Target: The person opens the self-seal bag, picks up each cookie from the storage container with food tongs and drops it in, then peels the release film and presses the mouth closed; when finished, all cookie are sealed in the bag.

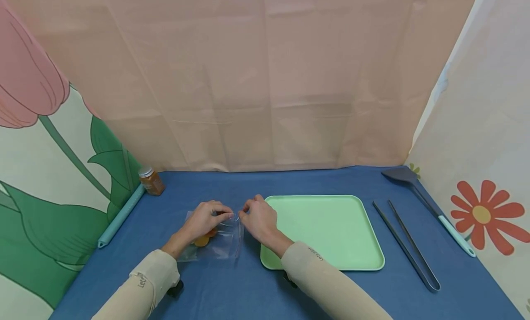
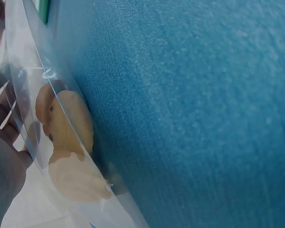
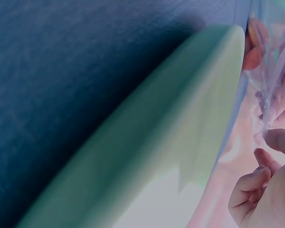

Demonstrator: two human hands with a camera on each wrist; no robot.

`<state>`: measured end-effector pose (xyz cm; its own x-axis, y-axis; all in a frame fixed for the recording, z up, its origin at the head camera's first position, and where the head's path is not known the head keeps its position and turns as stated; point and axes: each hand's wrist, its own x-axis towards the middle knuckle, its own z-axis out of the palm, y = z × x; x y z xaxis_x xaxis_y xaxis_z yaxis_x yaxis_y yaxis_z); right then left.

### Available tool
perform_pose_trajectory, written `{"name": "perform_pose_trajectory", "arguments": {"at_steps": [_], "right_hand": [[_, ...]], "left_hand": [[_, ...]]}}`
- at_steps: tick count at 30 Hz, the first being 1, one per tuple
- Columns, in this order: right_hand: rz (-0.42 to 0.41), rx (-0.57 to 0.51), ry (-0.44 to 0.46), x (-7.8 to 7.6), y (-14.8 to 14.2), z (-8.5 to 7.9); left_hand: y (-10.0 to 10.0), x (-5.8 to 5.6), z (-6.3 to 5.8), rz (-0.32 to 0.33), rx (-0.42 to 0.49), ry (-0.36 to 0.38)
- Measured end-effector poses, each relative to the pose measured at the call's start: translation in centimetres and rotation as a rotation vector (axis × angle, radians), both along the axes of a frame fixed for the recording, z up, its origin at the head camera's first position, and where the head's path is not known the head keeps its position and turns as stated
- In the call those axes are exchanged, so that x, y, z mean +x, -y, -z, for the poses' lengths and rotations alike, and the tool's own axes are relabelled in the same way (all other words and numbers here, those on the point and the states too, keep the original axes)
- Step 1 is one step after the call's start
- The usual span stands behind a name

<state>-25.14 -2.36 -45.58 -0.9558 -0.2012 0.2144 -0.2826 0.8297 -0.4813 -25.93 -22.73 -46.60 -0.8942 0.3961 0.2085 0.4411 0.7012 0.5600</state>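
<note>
Just left of the green tray, a clear plastic bag point(image 1: 229, 244) is held by its top edge in both hands. My left hand point(image 1: 204, 220) pinches that edge between thumb and fingers. At the bag's right end, my right hand point(image 1: 261, 219) pinches the plastic, its fingertips close to the left ones. Inside the bag are several tan, rounded, biscuit-like pieces point(image 2: 72, 118), one with small dark spots. In the head view the left hand partly covers them. The right wrist view shows the right hand point(image 3: 268, 190) with its thumb and forefinger at the bag's edge.
The light green tray point(image 1: 323, 232) lies right of the bag. Beyond it are black tongs point(image 1: 407, 244) and a dark spatula point(image 1: 426, 200) with a pale handle. A spice jar point(image 1: 152, 181) with a silver lid stands back left, near a teal roll point(image 1: 121, 216).
</note>
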Motion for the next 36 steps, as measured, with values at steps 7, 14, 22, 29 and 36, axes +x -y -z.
{"name": "perform_pose_trajectory", "arguments": {"at_steps": [7,14,22,29,36], "right_hand": [[0.008,0.008,-0.001,-0.03,0.07,0.09],[0.005,-0.006,-0.029,-0.06,0.14,0.44],[0.004,0.011,-0.058,-0.04,0.31,0.45],[0.003,-0.014,-0.095,0.05,0.41,0.53],[-0.020,-0.065,-0.093,-0.28,0.38,0.94]], "left_hand": [[0.01,-0.07,0.19,0.006,0.002,-0.011],[0.06,-0.04,0.18,0.004,0.006,0.005],[0.16,-0.08,0.35,0.014,0.003,-0.004],[0.15,-0.07,0.36,0.016,0.004,-0.004],[0.16,-0.04,0.38,0.012,0.004,-0.003]]}}
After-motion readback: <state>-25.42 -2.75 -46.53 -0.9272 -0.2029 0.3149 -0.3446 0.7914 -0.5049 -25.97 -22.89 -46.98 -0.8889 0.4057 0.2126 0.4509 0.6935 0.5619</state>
